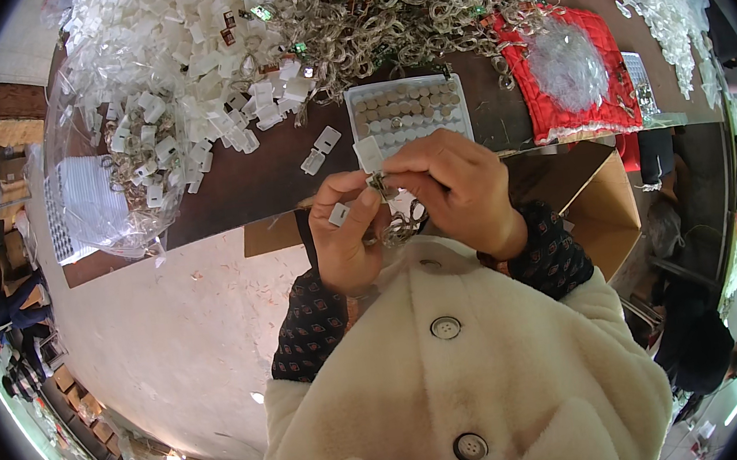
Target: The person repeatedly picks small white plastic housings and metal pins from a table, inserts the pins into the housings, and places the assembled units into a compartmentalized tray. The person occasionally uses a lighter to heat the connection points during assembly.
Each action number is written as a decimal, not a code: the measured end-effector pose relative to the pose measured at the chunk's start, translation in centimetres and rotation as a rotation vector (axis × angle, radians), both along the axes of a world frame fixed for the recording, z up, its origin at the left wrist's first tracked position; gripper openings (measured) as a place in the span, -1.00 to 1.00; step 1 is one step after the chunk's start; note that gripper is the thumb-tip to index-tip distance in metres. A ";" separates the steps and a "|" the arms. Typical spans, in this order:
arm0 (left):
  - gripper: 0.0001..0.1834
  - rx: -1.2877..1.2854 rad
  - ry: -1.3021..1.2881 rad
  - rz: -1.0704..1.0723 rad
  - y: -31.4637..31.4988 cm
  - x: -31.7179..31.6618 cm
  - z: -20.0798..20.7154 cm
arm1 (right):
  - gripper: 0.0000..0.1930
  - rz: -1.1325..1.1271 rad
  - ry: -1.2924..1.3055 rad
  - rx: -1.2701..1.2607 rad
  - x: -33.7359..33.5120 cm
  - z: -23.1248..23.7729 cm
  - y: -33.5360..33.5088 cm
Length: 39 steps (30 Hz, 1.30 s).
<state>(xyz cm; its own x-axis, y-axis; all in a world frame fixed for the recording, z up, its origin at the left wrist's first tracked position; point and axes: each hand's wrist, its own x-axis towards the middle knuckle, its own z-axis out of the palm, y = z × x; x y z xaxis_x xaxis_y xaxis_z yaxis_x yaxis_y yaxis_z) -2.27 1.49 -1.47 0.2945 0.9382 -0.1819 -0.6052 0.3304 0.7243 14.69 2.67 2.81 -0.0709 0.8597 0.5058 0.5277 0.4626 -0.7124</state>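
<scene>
My left hand (349,236) is closed, its thumb and fingertips pinching the lower end of a small white plastic case (368,154). A second small white case (339,214) sits between the fingers of that same hand. My right hand (464,187) meets it from the right, thumb and forefinger pinched at the thin wire where it joins the case. Below the fingertips hangs a loop of coiled wire (404,226). The tiny parts right between the fingertips are mostly hidden. Just beyond stands a white tray (467,117) with rows of round button cells (406,102).
A pair of white cases (322,149) lies on the brown table (236,189). Behind are heaps of white cases (191,43) and coiled wires (402,23). At right is a red quilted cloth (543,107) with clear plastic on it. Below the table edge stands a cardboard box (606,207).
</scene>
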 end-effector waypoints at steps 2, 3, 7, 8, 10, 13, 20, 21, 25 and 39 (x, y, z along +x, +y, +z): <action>-0.78 0.031 0.048 -0.018 -0.1 -0.3 0.0 | -0.80 0.004 0.009 0.033 -0.4 0.4 -0.1; -0.77 0.012 0.018 -0.032 -0.1 -0.4 -0.1 | -0.80 0.010 0.005 0.038 -0.5 0.5 0.0; -0.76 -0.109 -0.090 -0.066 -0.5 -0.5 -0.1 | -0.80 0.095 0.016 -0.051 -0.1 0.9 -0.2; -0.76 -0.149 -0.122 -0.075 -0.6 -0.6 -0.1 | -0.79 0.112 0.009 -0.057 0.0 0.9 -0.3; -0.76 -0.161 -0.118 -0.071 -0.7 -0.6 0.0 | -0.77 0.128 -0.044 -0.002 0.0 0.9 -0.6; -0.77 -0.210 -0.122 -0.038 -0.7 -0.5 0.2 | -0.73 0.132 -0.125 0.123 -0.4 0.8 -1.4; -0.83 -0.249 -0.281 -0.053 -0.7 -0.2 0.3 | -0.75 0.096 0.531 -0.427 -0.6 -0.1 -1.0; -0.83 -0.271 -0.294 -0.072 -0.7 -0.2 0.3 | -0.77 0.116 0.743 -0.640 -0.6 -0.3 -0.7; -0.81 -0.254 -0.346 -0.139 -0.7 -0.4 0.2 | -0.82 0.230 0.965 -0.725 -0.5 -0.8 -0.4; -0.80 -0.327 -0.455 -0.067 -1.4 0.9 0.8 | -0.73 0.342 0.403 0.041 -0.6 -1.9 -0.2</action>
